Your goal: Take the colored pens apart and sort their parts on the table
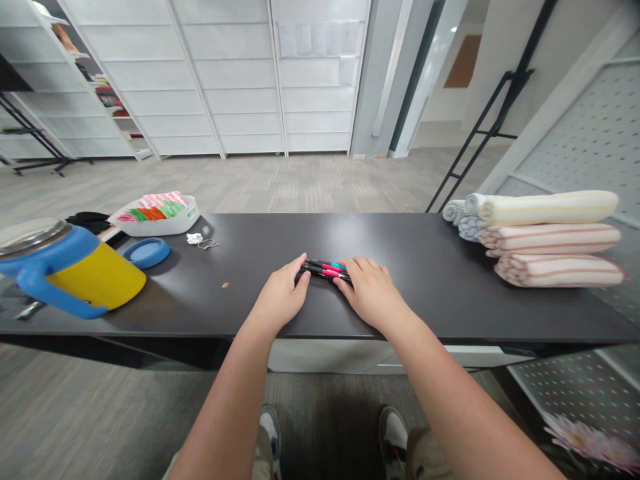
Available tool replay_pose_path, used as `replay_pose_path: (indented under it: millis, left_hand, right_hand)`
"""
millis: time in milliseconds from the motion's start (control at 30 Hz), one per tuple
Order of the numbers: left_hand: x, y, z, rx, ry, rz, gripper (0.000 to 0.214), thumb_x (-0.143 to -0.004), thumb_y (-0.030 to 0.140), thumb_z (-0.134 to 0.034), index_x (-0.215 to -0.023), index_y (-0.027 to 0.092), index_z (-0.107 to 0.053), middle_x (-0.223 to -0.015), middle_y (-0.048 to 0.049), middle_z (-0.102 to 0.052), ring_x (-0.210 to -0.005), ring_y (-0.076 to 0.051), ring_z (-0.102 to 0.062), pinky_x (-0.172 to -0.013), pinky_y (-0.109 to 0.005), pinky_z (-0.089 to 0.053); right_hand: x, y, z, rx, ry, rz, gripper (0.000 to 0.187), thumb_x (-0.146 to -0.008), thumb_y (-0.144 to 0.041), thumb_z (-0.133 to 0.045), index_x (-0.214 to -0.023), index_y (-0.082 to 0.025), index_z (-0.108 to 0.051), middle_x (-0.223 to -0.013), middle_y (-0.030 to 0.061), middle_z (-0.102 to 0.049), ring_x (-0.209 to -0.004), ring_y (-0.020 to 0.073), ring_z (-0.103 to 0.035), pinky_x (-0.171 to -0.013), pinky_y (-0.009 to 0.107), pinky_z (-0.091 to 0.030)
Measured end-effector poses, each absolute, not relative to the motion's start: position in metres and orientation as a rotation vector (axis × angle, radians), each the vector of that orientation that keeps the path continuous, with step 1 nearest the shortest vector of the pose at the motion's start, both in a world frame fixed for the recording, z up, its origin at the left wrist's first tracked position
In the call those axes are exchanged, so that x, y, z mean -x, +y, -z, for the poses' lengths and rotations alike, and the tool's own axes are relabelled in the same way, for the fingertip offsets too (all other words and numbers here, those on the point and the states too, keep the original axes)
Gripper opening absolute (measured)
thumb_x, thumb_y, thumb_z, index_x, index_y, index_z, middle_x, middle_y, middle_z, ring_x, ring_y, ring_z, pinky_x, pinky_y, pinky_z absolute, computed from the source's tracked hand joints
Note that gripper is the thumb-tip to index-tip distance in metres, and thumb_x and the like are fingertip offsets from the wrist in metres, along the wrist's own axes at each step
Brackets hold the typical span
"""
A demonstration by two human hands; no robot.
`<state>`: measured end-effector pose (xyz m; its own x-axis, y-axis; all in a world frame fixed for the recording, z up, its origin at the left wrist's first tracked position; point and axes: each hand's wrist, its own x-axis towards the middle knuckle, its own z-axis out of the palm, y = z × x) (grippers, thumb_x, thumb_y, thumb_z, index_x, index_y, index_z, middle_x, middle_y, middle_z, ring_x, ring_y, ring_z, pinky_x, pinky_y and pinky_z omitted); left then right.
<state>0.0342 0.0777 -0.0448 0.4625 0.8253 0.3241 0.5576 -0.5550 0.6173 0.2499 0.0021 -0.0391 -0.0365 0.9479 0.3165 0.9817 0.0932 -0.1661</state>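
Pens (pixel 329 270) bunched together, left fingers (pixel 301 285) grasping one end, right fingers (pixel 353 268) the other

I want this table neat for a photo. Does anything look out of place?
Yes: a small pale scrap lies alone on the dark tabletop, left of the left hand, like stray litter. A crumpled white bit also sits loose near the white basket. No spill shows.

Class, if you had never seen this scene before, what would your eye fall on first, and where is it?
The big yellow and blue container at the left end of the dark table probably catches the eye first. Near the middle, the left hand and right hand hold slim pens between them. Rolled striped cloths are piled at the right end.
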Motion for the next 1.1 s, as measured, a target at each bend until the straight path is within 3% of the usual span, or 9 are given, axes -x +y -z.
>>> replay_pose_path:
  millis: [300, 500, 567, 700, 800, 933, 1100]
  left_hand:
    - [-0.039, 0.073, 0.044, -2.340, 1.052, -0.878, 0.047, -0.101, 0.030, -0.053, -0.146, 0.018, -0.059, -0.149, -0.0114, -0.064, -0.138, -0.026, -0.060, -0.122, -0.046, -0.045]
    - [-0.043, 0.063, 0.039, -2.632, 0.969, -0.929, 0.048, -0.100, 0.028, -0.058, -0.148, 0.022, -0.054, -0.161, -0.0119, -0.049, -0.152, -0.030, -0.043, -0.126, -0.054, -0.036]
    - [-0.046, 0.058, 0.035, -2.627, 1.070, -0.991, 0.041, -0.100, 0.025, -0.057, -0.141, 0.023, -0.059, -0.151, -0.0121, -0.059, -0.142, -0.030, -0.052, -0.121, -0.053, -0.042]
    - [-0.048, 0.052, 0.032, -2.336, 1.367, -1.167, 0.023, -0.101, 0.024, -0.054, -0.120, 0.021, -0.066, -0.111, -0.0106, -0.074, -0.105, -0.027, -0.071, -0.099, -0.046, -0.057]
    - [-0.045, 0.052, 0.035, -2.128, 1.438, -1.083, 0.018, -0.098, 0.028, -0.060, -0.113, 0.021, -0.067, -0.104, -0.0096, -0.077, -0.092, -0.025, -0.075, -0.089, -0.044, -0.062]
    - [-0.043, 0.052, 0.040, -1.806, 1.325, -1.038, 0.022, -0.098, 0.030, -0.063, -0.118, 0.021, -0.067, -0.116, -0.0119, -0.078, -0.098, -0.024, -0.077, -0.092, -0.042, -0.063]
    - [-0.040, 0.059, 0.046, -1.634, 1.286, -1.088, 0.037, -0.100, 0.040, -0.061, -0.131, 0.019, -0.063, -0.134, -0.0151, -0.072, -0.124, -0.026, -0.069, -0.111, -0.042, -0.052]
  right_hand:
    - [-0.250, 0.000, 0.037, 1.849, -2.108, 0.135, 0.045, -0.101, -0.049, -0.062, -0.137, -0.021, -0.059, -0.125, 0.0160, -0.067, -0.112, 0.0346, -0.061, -0.090, 0.047, -0.050]
    - [-0.243, 0.002, 0.037, 1.854, -2.134, 0.135, 0.038, -0.100, -0.041, -0.066, -0.130, -0.019, -0.060, -0.117, 0.0153, -0.067, -0.104, 0.0323, -0.065, -0.088, 0.043, -0.053]
    - [-0.236, 0.002, 0.037, 1.905, -2.094, 0.164, 0.035, -0.100, -0.042, -0.065, -0.126, -0.019, -0.060, -0.113, 0.0158, -0.067, -0.099, 0.0317, -0.066, -0.084, 0.041, -0.053]
    - [-0.216, 0.002, 0.038, 2.043, -1.980, 0.222, 0.029, -0.101, -0.042, -0.063, -0.117, -0.018, -0.061, -0.105, 0.0178, -0.067, -0.089, 0.0321, -0.067, -0.077, 0.041, -0.053]
    - [-0.197, 0.005, 0.037, 2.105, -1.918, 0.231, 0.026, -0.103, -0.040, -0.057, -0.111, -0.015, -0.061, -0.100, 0.0198, -0.066, -0.087, 0.0331, -0.068, -0.075, 0.042, -0.052]
    - [-0.167, 0.009, 0.033, 2.053, -1.883, 0.154, 0.024, -0.106, -0.033, -0.048, -0.109, -0.015, -0.063, -0.100, 0.0205, -0.066, -0.089, 0.0320, -0.065, -0.075, 0.041, -0.052]
    - [-0.132, 0.013, 0.027, 1.922, -2.008, 0.041, 0.031, -0.101, -0.011, -0.044, -0.123, -0.011, -0.065, -0.120, 0.0226, -0.067, -0.105, 0.0330, -0.060, -0.089, 0.045, -0.052]
